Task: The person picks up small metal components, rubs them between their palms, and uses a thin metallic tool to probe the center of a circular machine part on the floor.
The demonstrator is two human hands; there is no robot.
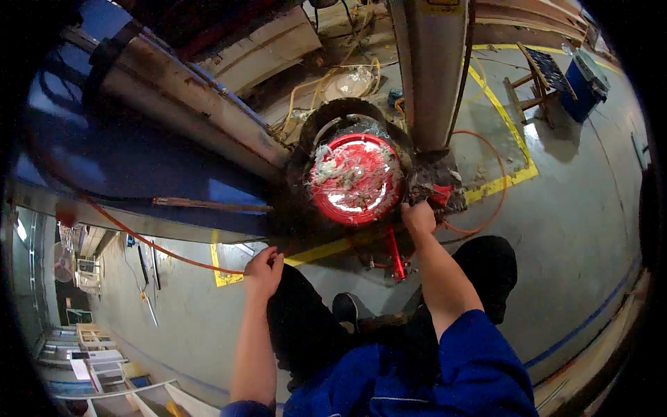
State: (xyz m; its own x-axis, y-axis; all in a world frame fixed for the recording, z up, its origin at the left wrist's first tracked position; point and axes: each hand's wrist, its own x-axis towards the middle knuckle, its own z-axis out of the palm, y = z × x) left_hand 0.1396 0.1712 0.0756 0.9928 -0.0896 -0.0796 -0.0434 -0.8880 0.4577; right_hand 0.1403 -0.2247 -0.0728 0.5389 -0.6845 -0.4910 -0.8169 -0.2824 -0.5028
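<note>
A round red lid-like disc point(368, 191), strewn with whitish stringy scraps point(333, 167), sits inside a dark ring-shaped rim point(347, 108) in front of me. My left hand point(262, 272) is closed around a thin orange hose point(177, 257) that comes in from the far left. Just right of the disc, my right hand point(420, 219) has its fingers curled; what they grip, if anything, is hidden. Beside those fingers lies a red and dark piece point(439, 194). Below the disc, between my hands, a red bar-like handle point(394, 256) points toward me.
A tall metal column point(436, 76) rises behind the disc; a slanted beam point(187, 90) and blue machine body point(125, 160) are at left. An orange hose loop point(501, 187) lies by yellow floor tape point(500, 104). A wooden stand point(538, 83) and blue bin point(583, 87) stand far right.
</note>
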